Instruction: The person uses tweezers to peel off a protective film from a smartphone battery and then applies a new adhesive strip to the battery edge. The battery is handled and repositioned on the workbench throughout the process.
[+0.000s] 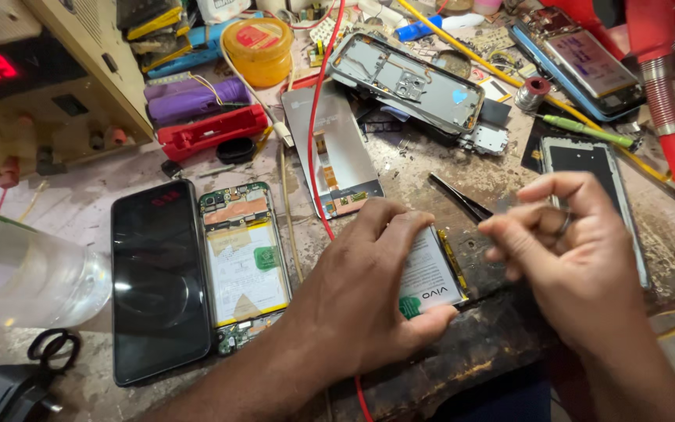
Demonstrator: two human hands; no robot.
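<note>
My left hand point(361, 289) lies flat on an opened phone point(439, 270) near the bench's front edge, thumb and fingers clamped around its white battery point(425, 280). My right hand point(572, 258) hovers just right of it with fingers pinched on black tweezers point(458, 197), whose tip points up and to the left. A ring sits on one finger of that hand.
A second opened phone point(242, 258) and a black screen panel point(158, 273) lie to the left. A clear bottle point(17, 270), a power supply point(33, 70), a display panel point(336, 148), phone frames point(404, 78), red and yellow wires and a yellow jar point(258, 48) crowd the bench.
</note>
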